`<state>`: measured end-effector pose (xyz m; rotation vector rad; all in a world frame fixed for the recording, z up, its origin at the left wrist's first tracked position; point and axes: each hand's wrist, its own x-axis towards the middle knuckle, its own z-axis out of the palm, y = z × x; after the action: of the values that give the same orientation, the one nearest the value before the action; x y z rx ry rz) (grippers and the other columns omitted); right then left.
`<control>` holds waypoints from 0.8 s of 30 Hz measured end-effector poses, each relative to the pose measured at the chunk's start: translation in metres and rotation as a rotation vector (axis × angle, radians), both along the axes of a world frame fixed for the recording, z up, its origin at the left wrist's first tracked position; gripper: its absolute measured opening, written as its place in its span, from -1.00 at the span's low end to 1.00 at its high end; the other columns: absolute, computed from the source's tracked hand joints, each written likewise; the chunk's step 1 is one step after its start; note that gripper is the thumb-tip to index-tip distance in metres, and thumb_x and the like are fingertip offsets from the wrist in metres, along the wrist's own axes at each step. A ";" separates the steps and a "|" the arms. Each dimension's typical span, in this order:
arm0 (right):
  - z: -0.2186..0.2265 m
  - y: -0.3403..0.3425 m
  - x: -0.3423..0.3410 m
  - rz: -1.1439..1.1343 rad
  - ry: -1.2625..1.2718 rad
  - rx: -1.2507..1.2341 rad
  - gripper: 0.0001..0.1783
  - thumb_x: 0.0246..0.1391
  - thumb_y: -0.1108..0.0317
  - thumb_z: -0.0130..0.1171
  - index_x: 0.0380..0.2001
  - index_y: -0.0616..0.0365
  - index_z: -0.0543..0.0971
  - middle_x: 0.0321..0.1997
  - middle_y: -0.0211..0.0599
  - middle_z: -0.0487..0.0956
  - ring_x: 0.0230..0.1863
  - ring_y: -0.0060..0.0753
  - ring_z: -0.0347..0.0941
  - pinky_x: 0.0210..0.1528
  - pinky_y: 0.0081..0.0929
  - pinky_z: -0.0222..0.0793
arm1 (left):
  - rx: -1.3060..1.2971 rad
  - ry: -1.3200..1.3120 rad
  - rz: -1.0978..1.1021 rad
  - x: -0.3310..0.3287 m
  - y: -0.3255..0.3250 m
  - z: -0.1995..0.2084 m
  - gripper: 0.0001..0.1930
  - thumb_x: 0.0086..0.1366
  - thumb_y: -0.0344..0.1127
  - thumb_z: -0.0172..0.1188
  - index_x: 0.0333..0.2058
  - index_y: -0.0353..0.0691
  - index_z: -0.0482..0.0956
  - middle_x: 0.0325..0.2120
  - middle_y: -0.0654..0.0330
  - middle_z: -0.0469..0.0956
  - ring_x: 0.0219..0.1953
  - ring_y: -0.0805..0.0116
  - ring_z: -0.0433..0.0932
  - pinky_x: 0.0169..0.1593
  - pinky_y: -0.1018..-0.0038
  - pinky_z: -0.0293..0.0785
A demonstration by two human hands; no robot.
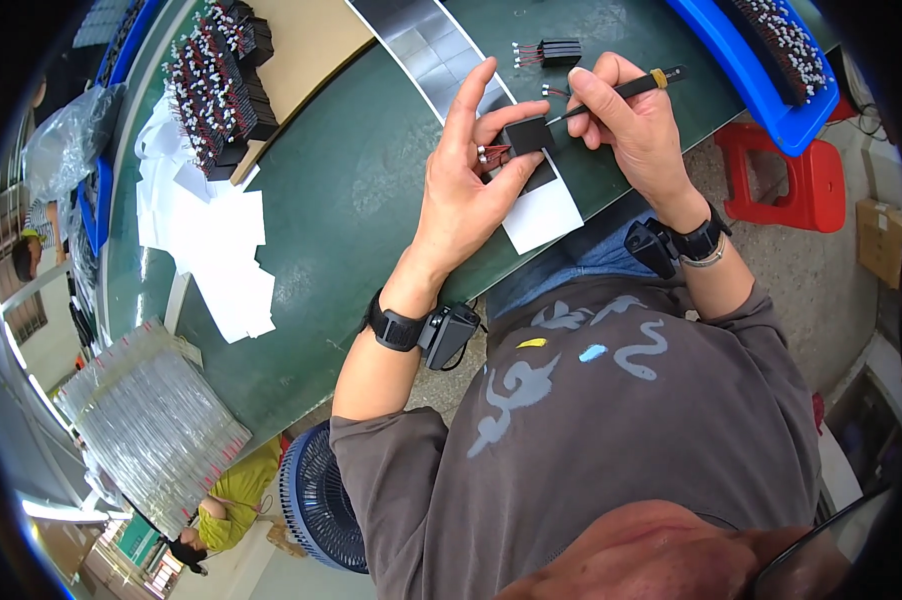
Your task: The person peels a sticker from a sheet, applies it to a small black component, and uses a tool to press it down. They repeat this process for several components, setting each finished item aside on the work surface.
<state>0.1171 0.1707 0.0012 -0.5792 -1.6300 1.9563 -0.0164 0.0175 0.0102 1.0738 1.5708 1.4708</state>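
My left hand (468,175) holds a flat black battery-like block (527,136) between thumb and fingers, its index finger pointing up. Short red and black wires with white plugs (492,153) come out of the block's left end. My right hand (632,135) grips a slim black pointed tool (626,90) with a yellow band round it. The tool's thin tip is at the block's right edge; whether it touches cannot be made out. Beneath the hands lies a long white sheet (543,217) with dark shiny rectangles. Just beyond are several similar black blocks (560,51), stacked with their wires leftward.
The green table (341,190) carries a big group of wired blocks (221,100) on cardboard, white papers (211,240) and a stack of clear trays (156,410). A blue bin (771,95) holds more blocks. A red stool (786,180), a fan (321,500) and another person (236,500) are nearby.
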 end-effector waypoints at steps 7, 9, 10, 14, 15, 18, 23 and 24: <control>0.002 -0.001 -0.001 -0.013 -0.020 0.004 -0.74 0.31 0.22 0.20 -0.45 0.04 0.47 -0.49 -0.45 0.58 -0.57 -0.80 0.40 -0.52 -0.84 0.29 | -0.003 -0.024 -0.002 0.000 -0.001 -0.001 -0.12 0.21 -0.63 0.23 0.43 -0.15 -0.02 0.05 0.09 0.60 -0.21 0.59 0.56 -0.15 0.64 0.51; 0.002 -0.001 0.000 -0.005 -0.013 0.024 -0.74 0.31 0.22 0.20 -0.45 0.05 0.47 -0.49 -0.45 0.58 -0.56 -0.80 0.40 -0.51 -0.84 0.29 | -0.020 -0.048 0.016 0.000 -0.001 -0.001 -0.11 0.19 -0.62 0.26 0.42 -0.08 0.02 0.01 0.14 0.63 -0.11 0.48 0.61 -0.04 0.53 0.58; 0.002 0.000 0.000 -0.002 -0.009 0.035 -0.74 0.31 0.22 0.20 -0.45 0.05 0.47 -0.49 -0.45 0.58 -0.56 -0.80 0.40 -0.51 -0.84 0.30 | -0.019 -0.048 0.012 0.000 -0.001 -0.001 -0.11 0.19 -0.62 0.26 0.42 -0.08 0.02 0.01 0.14 0.63 -0.11 0.48 0.61 -0.04 0.53 0.58; 0.001 -0.002 0.000 -0.014 -0.022 0.030 -0.74 0.31 0.23 0.20 -0.45 0.05 0.46 -0.49 -0.45 0.58 -0.56 -0.80 0.40 -0.50 -0.85 0.30 | -0.004 -0.012 -0.004 0.000 0.000 -0.002 -0.13 0.23 -0.65 0.21 0.44 -0.19 -0.04 0.07 0.06 0.57 -0.26 0.65 0.52 -0.21 0.71 0.47; 0.002 -0.002 0.000 -0.019 -0.022 0.032 -0.74 0.31 0.23 0.20 -0.45 0.05 0.46 -0.49 -0.45 0.58 -0.56 -0.80 0.40 -0.50 -0.85 0.30 | -0.002 -0.022 -0.001 0.000 0.000 -0.002 -0.13 0.23 -0.65 0.21 0.44 -0.18 -0.04 0.07 0.06 0.57 -0.25 0.64 0.52 -0.20 0.70 0.47; 0.003 -0.002 0.000 -0.006 -0.017 0.022 -0.74 0.32 0.23 0.19 -0.45 0.05 0.46 -0.49 -0.45 0.58 -0.55 -0.81 0.41 -0.49 -0.85 0.30 | 0.002 -0.041 0.001 0.000 0.000 -0.003 -0.14 0.24 -0.65 0.20 0.44 -0.18 -0.04 0.07 0.05 0.57 -0.23 0.63 0.53 -0.18 0.69 0.48; 0.004 -0.002 0.000 -0.005 -0.012 0.038 -0.74 0.32 0.23 0.19 -0.45 0.06 0.45 -0.50 -0.46 0.57 -0.55 -0.81 0.41 -0.49 -0.85 0.30 | -0.017 -0.050 0.016 0.000 0.000 -0.004 -0.12 0.21 -0.63 0.25 0.43 -0.16 0.01 0.03 0.14 0.61 -0.19 0.62 0.53 -0.17 0.68 0.47; 0.004 -0.002 0.000 -0.004 -0.017 0.046 -0.73 0.32 0.23 0.19 -0.45 0.06 0.45 -0.50 -0.46 0.57 -0.54 -0.81 0.40 -0.48 -0.85 0.30 | -0.007 -0.053 0.009 0.000 -0.001 -0.004 -0.13 0.22 -0.64 0.23 0.43 -0.17 0.00 0.05 0.09 0.59 -0.17 0.61 0.54 -0.13 0.67 0.49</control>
<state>0.1166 0.1686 0.0056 -0.5823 -1.6784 1.9106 -0.0165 0.0170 0.0058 1.0164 1.5446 1.4875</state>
